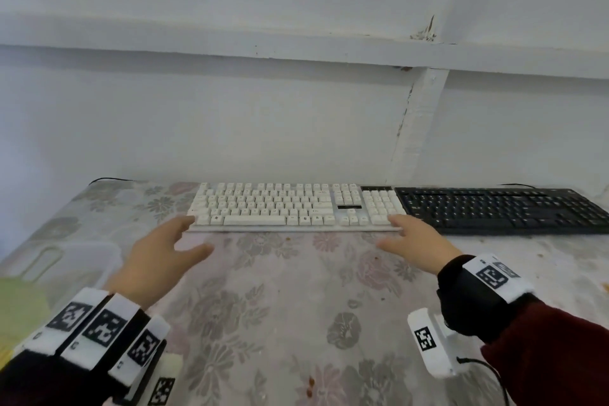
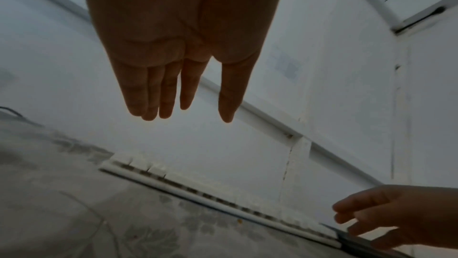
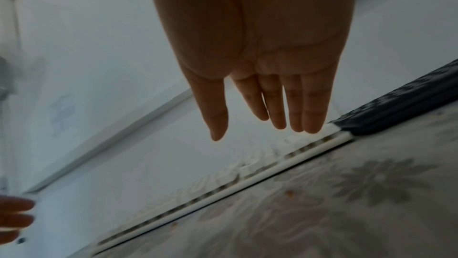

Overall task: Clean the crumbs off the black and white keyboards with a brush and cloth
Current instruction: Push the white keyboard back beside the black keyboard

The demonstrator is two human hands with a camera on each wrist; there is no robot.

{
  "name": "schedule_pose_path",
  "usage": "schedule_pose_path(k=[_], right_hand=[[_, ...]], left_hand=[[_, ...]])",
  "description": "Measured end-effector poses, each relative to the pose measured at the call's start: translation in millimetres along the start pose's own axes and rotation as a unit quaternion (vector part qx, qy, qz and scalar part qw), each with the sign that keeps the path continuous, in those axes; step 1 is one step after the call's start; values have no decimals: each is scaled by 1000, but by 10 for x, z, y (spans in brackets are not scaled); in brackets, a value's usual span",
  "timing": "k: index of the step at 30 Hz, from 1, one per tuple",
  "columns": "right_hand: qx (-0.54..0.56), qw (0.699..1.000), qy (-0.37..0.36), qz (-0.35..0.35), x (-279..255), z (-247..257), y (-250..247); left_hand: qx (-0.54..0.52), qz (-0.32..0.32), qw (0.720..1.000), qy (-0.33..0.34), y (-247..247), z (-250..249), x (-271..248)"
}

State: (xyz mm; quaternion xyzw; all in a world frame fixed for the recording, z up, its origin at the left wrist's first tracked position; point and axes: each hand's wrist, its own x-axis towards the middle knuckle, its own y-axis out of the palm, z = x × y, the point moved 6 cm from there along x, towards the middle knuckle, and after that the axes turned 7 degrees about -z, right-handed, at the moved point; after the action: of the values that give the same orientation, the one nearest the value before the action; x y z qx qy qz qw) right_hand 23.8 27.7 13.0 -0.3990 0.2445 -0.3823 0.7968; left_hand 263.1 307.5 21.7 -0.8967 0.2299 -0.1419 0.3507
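Note:
A white keyboard [image 1: 290,208] lies at the far side of the table, and a black keyboard [image 1: 501,209] sits against its right end. My left hand [image 1: 171,247] hovers with straight fingers just before the white keyboard's front left corner. My right hand [image 1: 408,234] reaches its front right corner, fingers straight, tips at the seam between the two keyboards. Both palms are empty in the wrist views: left hand [image 2: 178,78], right hand [image 3: 262,93]. White keyboard's front edge [image 2: 223,205] [image 3: 223,186] runs below the fingers. No brush is in view.
A floral tablecloth [image 1: 296,306] covers the table, with small orange crumbs [image 1: 309,386] near me. A clear plastic tub [image 1: 66,260] stands at the left, a green cloth [image 1: 19,303] beside it. A white wall rises right behind the keyboards.

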Motion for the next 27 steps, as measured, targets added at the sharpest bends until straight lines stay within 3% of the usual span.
schedule_pose_path(k=[8,16,22,27], right_hand=[[37,992,-105,59,-693,841,537],[67,969,-182,152,-1188,1926,1357],[47,945,-226,231,-1542,2615,1844],[32,929,-235,285,-1722,2864,2110]], left_hand=[[-91,1,993,77,-660,33,-588],[0,-39,995,87,-1511,716,-551],[-2,59,998,34,-1722,1531,-380],[15,109,994,17,-1695,1778,-343]])
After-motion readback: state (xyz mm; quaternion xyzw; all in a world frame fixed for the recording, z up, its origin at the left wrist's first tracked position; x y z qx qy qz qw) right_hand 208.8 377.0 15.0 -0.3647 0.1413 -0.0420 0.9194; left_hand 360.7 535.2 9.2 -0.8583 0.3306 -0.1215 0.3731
